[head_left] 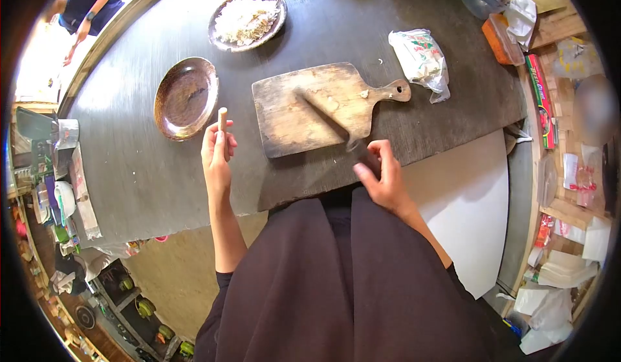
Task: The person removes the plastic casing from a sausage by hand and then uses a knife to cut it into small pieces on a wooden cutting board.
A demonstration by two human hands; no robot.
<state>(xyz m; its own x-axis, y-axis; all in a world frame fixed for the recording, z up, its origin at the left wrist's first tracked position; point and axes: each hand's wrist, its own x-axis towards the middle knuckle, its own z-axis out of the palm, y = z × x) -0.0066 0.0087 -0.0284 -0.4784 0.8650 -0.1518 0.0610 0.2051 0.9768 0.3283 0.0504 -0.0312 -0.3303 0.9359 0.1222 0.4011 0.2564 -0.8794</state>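
My left hand (217,152) is closed around a light-brown sausage (222,121), held upright above the table's near side. In my right hand (385,180) is a knife (323,117), its dark handle in the fist and its blurred blade slanting over the cutting board (310,97). The wooden board lies flat, its handle to the right, with small pale scraps on it. Left of the board is an oval brown plate (187,97) with a dark mark in its middle. Farther back, another brown plate (279,31) carries a heap of pale shredded food (246,21).
A white printed plastic bag (420,58) lies right of the board on the dark table (310,19). An orange-filled container (502,39) sits at the back right. Shelves with boxes and bags line the right. Another person (90,6) is at the far left.
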